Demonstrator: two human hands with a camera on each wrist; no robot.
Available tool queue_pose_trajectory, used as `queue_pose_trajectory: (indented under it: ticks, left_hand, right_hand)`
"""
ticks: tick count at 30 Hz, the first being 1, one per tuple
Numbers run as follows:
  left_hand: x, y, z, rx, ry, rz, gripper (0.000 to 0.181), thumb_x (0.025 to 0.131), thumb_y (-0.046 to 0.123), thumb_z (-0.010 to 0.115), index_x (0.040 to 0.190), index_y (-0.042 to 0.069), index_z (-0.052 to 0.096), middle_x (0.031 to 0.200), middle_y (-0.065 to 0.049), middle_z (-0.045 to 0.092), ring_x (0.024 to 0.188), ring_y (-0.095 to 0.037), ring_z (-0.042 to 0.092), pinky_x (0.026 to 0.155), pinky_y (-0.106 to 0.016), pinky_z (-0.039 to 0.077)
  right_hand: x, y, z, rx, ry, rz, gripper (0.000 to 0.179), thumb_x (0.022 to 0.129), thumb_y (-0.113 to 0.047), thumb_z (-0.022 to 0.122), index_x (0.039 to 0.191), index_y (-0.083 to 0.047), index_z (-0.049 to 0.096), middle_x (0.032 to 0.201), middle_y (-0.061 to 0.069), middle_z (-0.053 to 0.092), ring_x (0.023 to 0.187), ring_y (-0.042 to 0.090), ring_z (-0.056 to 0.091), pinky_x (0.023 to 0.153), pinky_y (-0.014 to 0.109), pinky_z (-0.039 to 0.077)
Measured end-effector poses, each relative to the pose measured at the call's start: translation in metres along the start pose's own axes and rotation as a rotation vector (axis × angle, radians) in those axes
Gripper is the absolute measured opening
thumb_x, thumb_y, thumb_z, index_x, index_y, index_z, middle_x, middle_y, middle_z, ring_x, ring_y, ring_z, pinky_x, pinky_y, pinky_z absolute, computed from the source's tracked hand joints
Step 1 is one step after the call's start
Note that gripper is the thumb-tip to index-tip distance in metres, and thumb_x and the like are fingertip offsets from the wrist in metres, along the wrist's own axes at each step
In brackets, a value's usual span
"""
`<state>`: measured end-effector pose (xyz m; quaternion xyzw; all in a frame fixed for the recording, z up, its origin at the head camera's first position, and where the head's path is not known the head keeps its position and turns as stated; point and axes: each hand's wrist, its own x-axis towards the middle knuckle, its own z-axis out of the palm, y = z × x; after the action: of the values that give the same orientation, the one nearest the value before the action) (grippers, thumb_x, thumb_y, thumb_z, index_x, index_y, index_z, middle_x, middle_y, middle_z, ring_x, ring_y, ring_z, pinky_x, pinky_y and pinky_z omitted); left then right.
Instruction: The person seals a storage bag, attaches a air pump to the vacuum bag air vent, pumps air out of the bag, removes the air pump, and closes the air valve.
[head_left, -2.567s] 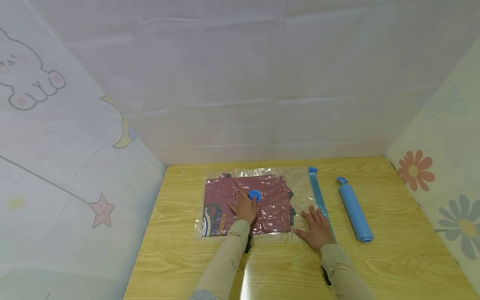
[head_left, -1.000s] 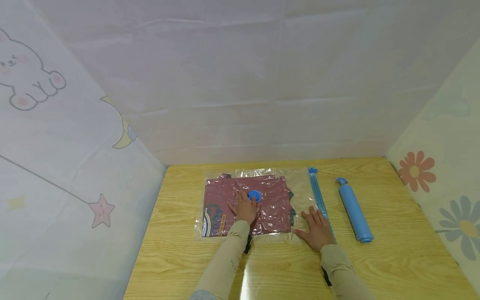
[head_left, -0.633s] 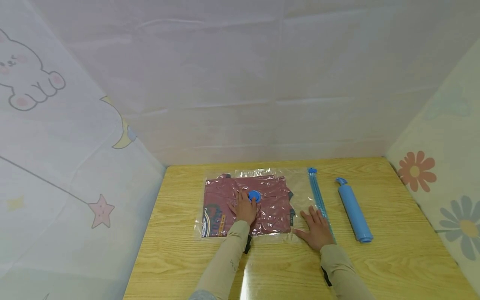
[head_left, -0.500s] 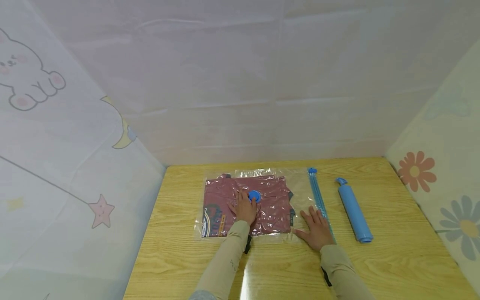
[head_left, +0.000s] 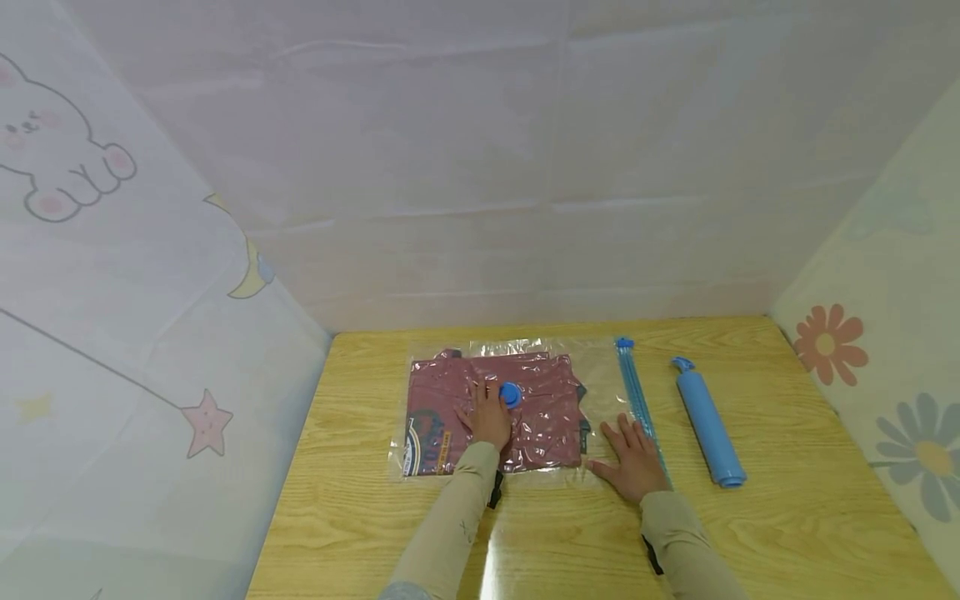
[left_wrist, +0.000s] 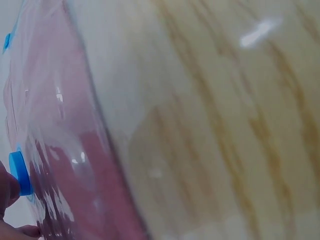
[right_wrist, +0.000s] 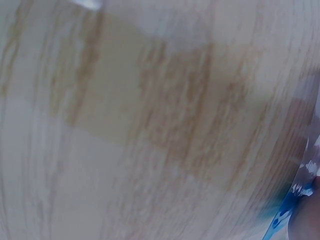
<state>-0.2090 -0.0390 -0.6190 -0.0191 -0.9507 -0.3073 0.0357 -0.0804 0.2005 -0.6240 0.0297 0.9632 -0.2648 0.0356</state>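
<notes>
A clear vacuum storage bag (head_left: 600, 367) lies flat on the table with a folded maroon garment (head_left: 543, 417) inside. The garment has a printed corner at the left. My left hand (head_left: 491, 421) rests on the bag, fingers extended, right beside the round blue valve cap (head_left: 511, 395). In the left wrist view a digit is right at the edge of the valve cap (left_wrist: 19, 173). My right hand (head_left: 636, 467) lies spread over the bag's right end, by the blue zip seal (head_left: 636, 387). A blue slider (head_left: 625, 342) sits at the seal's far end.
A blue hand pump (head_left: 709, 427) lies on the wooden table (head_left: 810, 500) to the right of the bag, its handle pointing away. Printed cloth walls (head_left: 450, 167) enclose the table at the back and both sides.
My left hand has shifted slightly at the valve cap, and more of the cap's lower edge shows now. The right hand, bag and pump stay where they were.
</notes>
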Motion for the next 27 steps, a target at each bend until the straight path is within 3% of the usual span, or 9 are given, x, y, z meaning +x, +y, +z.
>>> queue_pose_trajectory:
  ticks: [10, 17, 24, 27]
  left_hand:
    - [-0.001, 0.001, -0.001, 0.010, -0.001, -0.002, 0.028, 0.101, 0.018, 0.048, 0.128, 0.016, 0.055, 0.152, -0.014, 0.040, 0.145, -0.038, 0.026, 0.105, -0.080, 0.010]
    - [0.001, -0.003, 0.005, -0.003, -0.046, -0.047, 0.051, 0.101, 0.032, 0.046, 0.143, 0.004, 0.037, 0.156, -0.016, 0.033, 0.149, -0.033, 0.019, 0.110, -0.075, 0.003]
    - [0.001, -0.007, 0.010, -0.009, -0.034, -0.005, 0.044, 0.098, 0.041, 0.052, 0.124, 0.005, 0.049, 0.156, -0.017, 0.032, 0.149, -0.035, 0.017, 0.108, -0.076, 0.001]
    - [0.000, -0.007, 0.010, -0.012, -0.036, -0.003, 0.044, 0.098, 0.041, 0.053, 0.125, 0.006, 0.050, 0.155, -0.015, 0.033, 0.149, -0.035, 0.016, 0.108, -0.077, 0.000]
  right_hand:
    - [-0.001, 0.000, 0.001, 0.002, 0.008, 0.006, 0.084, 0.085, -0.052, 0.064, 0.149, -0.006, 0.035, 0.158, 0.028, 0.015, 0.144, 0.052, 0.008, 0.110, 0.073, 0.011]
    - [-0.002, -0.002, -0.001, 0.002, 0.009, 0.009, 0.083, 0.085, -0.051, 0.065, 0.148, -0.005, 0.036, 0.157, 0.029, 0.016, 0.143, 0.053, 0.009, 0.110, 0.073, 0.012]
    - [-0.004, -0.007, -0.003, 0.010, 0.014, 0.010, 0.083, 0.085, -0.050, 0.066, 0.147, -0.004, 0.037, 0.156, 0.030, 0.017, 0.143, 0.053, 0.010, 0.109, 0.074, 0.012]
    - [-0.005, -0.007, -0.003, 0.010, 0.031, -0.002, 0.082, 0.085, -0.048, 0.067, 0.146, -0.003, 0.038, 0.155, 0.031, 0.019, 0.142, 0.054, 0.012, 0.109, 0.073, 0.013]
